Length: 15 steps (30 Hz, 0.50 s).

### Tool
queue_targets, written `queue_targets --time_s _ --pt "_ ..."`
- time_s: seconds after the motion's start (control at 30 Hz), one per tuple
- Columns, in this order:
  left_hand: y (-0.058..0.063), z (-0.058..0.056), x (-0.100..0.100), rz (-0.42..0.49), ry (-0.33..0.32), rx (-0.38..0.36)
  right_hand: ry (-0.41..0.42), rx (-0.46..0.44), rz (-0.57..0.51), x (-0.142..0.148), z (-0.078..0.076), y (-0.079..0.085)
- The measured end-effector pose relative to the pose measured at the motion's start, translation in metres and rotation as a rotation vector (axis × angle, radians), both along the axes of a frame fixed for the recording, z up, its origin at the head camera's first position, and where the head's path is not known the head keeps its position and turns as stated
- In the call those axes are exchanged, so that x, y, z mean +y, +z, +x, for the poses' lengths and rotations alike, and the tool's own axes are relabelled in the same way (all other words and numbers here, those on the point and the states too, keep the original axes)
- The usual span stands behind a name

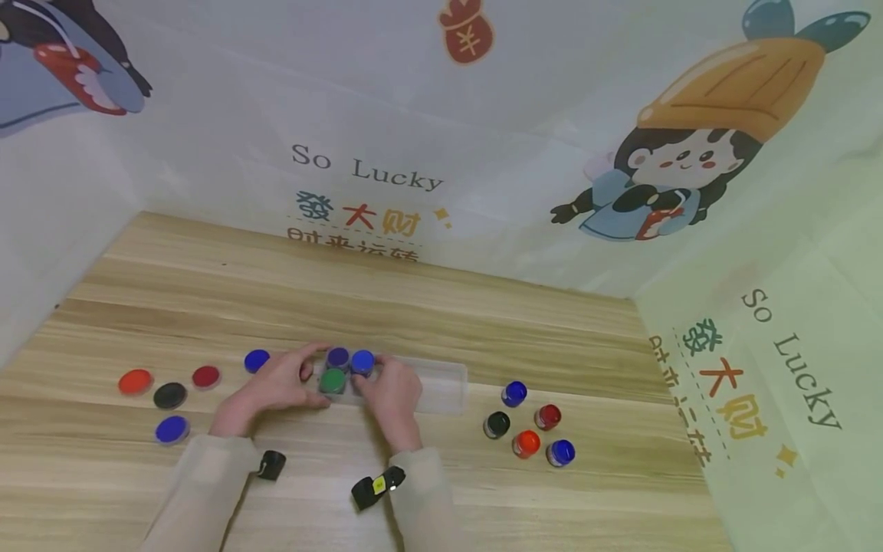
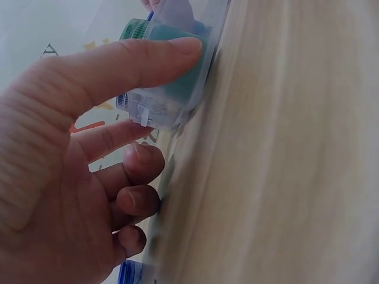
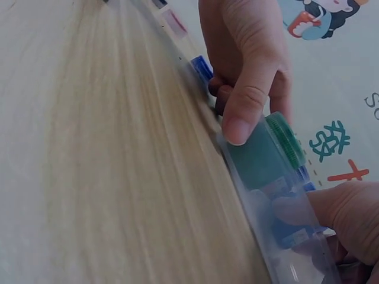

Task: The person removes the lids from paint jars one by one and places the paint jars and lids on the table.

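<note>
A long clear plastic box (image 1: 444,387) lies on the table, with a green-lidded paint jar (image 1: 333,381), a purple-lidded jar (image 1: 338,358) and a blue-lidded jar (image 1: 362,362) in its left part. My left hand (image 1: 279,381) grips the box's left end, the thumb along the near wall beside the green jar (image 2: 180,71) in the left wrist view; its other fingers curl loosely. My right hand (image 1: 395,395) reaches into the box and pinches the blue-lidded jar between thumb and fingers. In the right wrist view the box wall (image 3: 260,207) stands before the right fingertips.
Left of the box stand jars with orange (image 1: 135,382), black (image 1: 169,395), dark red (image 1: 206,377) and blue lids (image 1: 172,430); another blue one (image 1: 257,360) is close to my left hand. Several more jars, including a black-lidded one (image 1: 497,425), stand to the right. A printed cloth (image 1: 510,192) backs the table.
</note>
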<state>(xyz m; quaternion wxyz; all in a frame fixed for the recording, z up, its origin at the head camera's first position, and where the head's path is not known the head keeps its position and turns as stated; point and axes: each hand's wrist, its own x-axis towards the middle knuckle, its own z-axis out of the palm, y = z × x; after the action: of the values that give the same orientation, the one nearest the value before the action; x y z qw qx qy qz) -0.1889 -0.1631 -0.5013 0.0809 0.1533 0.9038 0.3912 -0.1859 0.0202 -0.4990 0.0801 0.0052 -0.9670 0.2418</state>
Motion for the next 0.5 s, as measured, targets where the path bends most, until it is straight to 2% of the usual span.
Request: queue_targets --time_s 0.5 --pt "-0.0002 -0.0007 -0.0001 0.003 0.005 -0.003 0.01 0.015 -0.012 0.0009 -0.0026 -0.0055"
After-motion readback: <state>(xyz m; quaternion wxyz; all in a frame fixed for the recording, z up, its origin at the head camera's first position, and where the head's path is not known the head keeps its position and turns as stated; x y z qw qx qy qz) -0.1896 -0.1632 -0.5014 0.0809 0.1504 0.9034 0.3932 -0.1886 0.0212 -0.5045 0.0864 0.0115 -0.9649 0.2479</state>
